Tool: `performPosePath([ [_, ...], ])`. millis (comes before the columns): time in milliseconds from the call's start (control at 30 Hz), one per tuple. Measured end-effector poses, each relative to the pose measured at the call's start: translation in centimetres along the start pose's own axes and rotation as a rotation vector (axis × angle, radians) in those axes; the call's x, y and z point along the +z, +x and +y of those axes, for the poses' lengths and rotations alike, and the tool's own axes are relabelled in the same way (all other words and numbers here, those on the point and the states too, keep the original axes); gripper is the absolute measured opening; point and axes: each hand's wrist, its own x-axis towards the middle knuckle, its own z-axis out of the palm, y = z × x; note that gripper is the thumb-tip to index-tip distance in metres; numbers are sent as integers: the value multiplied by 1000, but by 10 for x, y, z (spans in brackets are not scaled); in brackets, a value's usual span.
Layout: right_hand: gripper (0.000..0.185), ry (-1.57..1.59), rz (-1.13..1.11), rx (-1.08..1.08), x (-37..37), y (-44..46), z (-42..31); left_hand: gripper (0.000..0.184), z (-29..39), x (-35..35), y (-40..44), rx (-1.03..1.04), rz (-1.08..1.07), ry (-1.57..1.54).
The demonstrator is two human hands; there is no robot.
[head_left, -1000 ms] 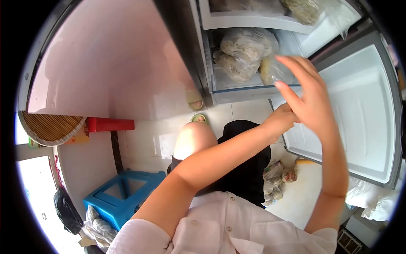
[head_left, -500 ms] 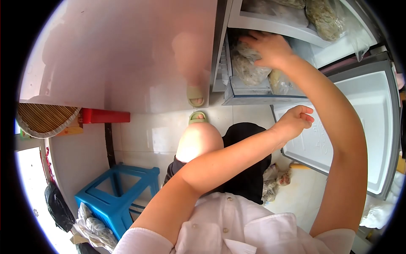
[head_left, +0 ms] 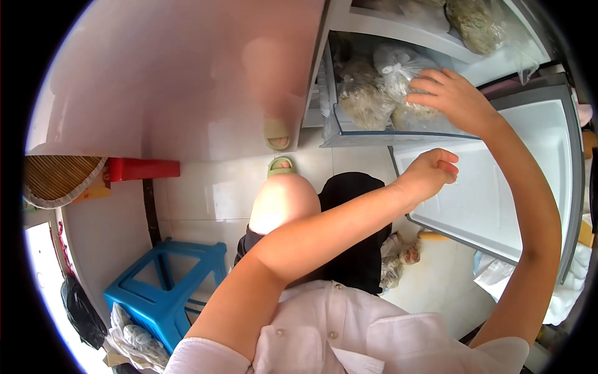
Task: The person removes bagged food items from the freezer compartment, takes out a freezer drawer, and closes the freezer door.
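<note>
My right hand (head_left: 453, 98) is over the right side of the pulled-out freezer drawer (head_left: 398, 138), fingers apart and holding nothing that shows. Its fingertips are at a knotted white plastic bag (head_left: 398, 67), and I cannot tell whether they touch it. Clear bags of pale, lumpy food (head_left: 364, 103) lie to the left in the drawer, and another food bag (head_left: 414, 117) sits below the fingers. In front of the drawer, my left hand (head_left: 430, 176) hangs with its fingers curled and nothing visible in them, near the open freezer door (head_left: 498, 187).
An upper compartment holds another bag of food (head_left: 476, 28). A blue plastic stool (head_left: 165, 280) stands at lower left, near a hanging black bag (head_left: 82, 311). Small plastic bags (head_left: 395, 255) lie on the floor beside my leg. A glossy panel (head_left: 174, 75) rises at left.
My right hand has drawn back to the right from the drawer's left bags, and the knotted white bag now shows. My left hand stays in nearly the same place. The view has shifted slightly.
</note>
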Motion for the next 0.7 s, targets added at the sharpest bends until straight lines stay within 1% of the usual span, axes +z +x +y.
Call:
performPosePath([
  [100,51,298,-170,117,-8,10,-7,38,-1,1,0,-19,-24,-14],
  [200,43,706,-64,222,9,23,-10,38,2,0,-2,-13,-23,0],
  [300,32,924,-342,523,0,45,-6,38,-1,-2,1,13,-26,2],
  [400,25,771,-244,503,18,45,2,37,0,-1,0,-17,-19,2],
  [500,23,694,-226,516,22,44,10,37,0,-2,1,-9,-25,10],
  [600,21,578,-184,599,24,44,16,37,1,-3,1,-5,-38,-15],
  [700,25,476,-252,649,31,42,22,36,1,-2,2,8,-37,-10],
])
